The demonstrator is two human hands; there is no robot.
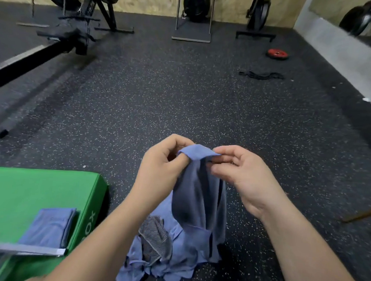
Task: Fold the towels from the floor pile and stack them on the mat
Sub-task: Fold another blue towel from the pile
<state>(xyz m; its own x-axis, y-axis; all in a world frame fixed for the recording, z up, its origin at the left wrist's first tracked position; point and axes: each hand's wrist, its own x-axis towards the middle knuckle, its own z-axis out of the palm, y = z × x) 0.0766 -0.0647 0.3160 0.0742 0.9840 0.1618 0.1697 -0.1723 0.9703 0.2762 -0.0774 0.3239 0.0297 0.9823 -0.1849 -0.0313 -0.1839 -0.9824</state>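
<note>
Blue towel (198, 195) hangs pinched between fingers of left hand (163, 167) and right hand (243, 174).

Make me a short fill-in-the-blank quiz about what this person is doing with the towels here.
1. The left hand and the right hand pinch the top edge of a towel that is ____ in colour.
2. One folded towel lies on the ____ mat.
3. The pile of unfolded towels lies on the ____, beside the mat.
4. The weight plate far off is ____.
Missing words: blue; green; floor; red.
</note>
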